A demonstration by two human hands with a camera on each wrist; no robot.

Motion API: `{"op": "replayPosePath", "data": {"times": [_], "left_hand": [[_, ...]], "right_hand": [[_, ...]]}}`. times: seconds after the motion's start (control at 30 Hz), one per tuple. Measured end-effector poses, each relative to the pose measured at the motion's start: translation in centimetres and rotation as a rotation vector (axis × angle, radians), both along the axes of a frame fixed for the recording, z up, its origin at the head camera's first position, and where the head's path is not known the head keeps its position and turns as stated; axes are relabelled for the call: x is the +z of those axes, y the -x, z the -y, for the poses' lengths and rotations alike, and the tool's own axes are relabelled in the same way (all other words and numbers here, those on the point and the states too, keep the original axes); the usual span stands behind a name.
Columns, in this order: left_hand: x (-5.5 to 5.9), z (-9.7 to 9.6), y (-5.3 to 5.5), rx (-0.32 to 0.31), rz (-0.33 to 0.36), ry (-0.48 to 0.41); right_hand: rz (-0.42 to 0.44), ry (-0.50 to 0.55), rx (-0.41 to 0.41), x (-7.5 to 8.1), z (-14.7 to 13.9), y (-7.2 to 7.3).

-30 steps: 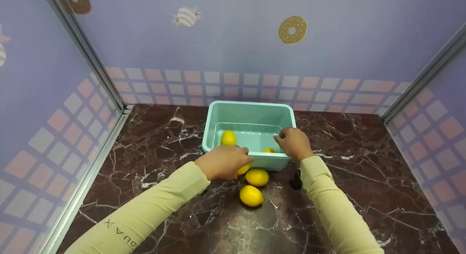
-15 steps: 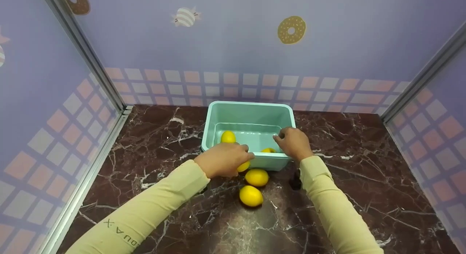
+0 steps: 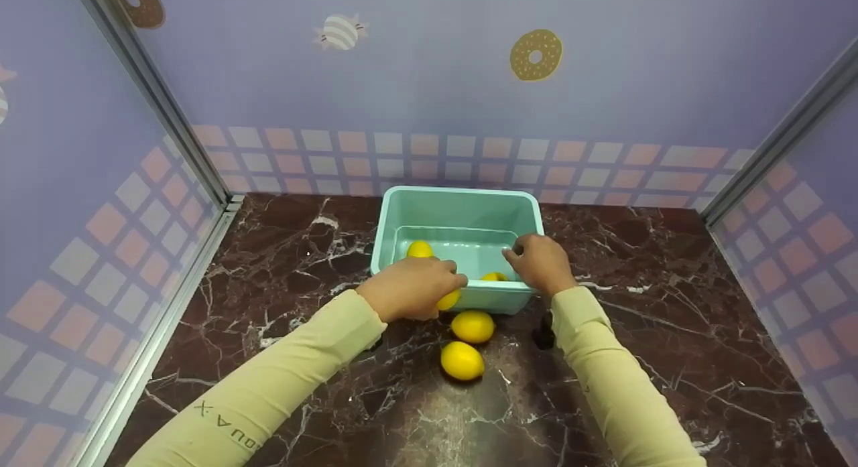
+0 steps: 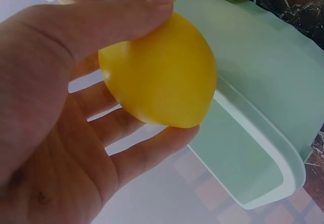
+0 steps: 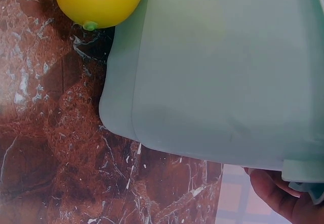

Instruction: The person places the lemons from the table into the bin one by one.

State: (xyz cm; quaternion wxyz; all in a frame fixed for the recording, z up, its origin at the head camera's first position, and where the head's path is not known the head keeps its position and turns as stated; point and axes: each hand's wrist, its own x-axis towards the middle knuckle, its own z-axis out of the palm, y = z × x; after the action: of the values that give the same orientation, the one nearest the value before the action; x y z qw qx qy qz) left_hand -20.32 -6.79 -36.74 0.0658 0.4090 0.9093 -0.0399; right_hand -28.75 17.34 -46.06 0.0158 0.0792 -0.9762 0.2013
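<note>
My left hand [image 3: 415,287] holds a yellow lemon [image 4: 162,74] between thumb and fingers, beside the near rim of a mint-green plastic bin [image 3: 462,209]. The left wrist view shows the thumb over the lemon and the fingers spread beneath it. My right hand [image 3: 539,262] grips the bin's rim at the near right corner, with its fingers curled; only part of that hand [image 5: 283,196] appears in the right wrist view. Inside the bin lie one lemon [image 3: 419,248] at left and another [image 3: 495,277], mostly hidden by the near wall.
On the dark red marbled table [image 3: 643,360], two lemons lie before the bin: one close to its front wall [image 3: 472,327], another nearer me [image 3: 462,361]. A patterned back wall [image 3: 429,85] rises behind the bin, and side panels [image 3: 87,252] flank the table.
My left hand has risen slightly toward the bin with the lemon in it. The right hand has stayed at the rim, and the other lemons have not moved.
</note>
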Motion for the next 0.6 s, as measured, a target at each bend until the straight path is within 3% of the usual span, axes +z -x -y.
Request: {"op": "replayPosePath", "data": {"times": [0.6], "left_hand": [[0.24,-0.21,0.77,0.003,0.002,-0.021]], "right_hand": [[-0.005,-0.002,-0.009,-0.27,-0.06,0.20]]}}
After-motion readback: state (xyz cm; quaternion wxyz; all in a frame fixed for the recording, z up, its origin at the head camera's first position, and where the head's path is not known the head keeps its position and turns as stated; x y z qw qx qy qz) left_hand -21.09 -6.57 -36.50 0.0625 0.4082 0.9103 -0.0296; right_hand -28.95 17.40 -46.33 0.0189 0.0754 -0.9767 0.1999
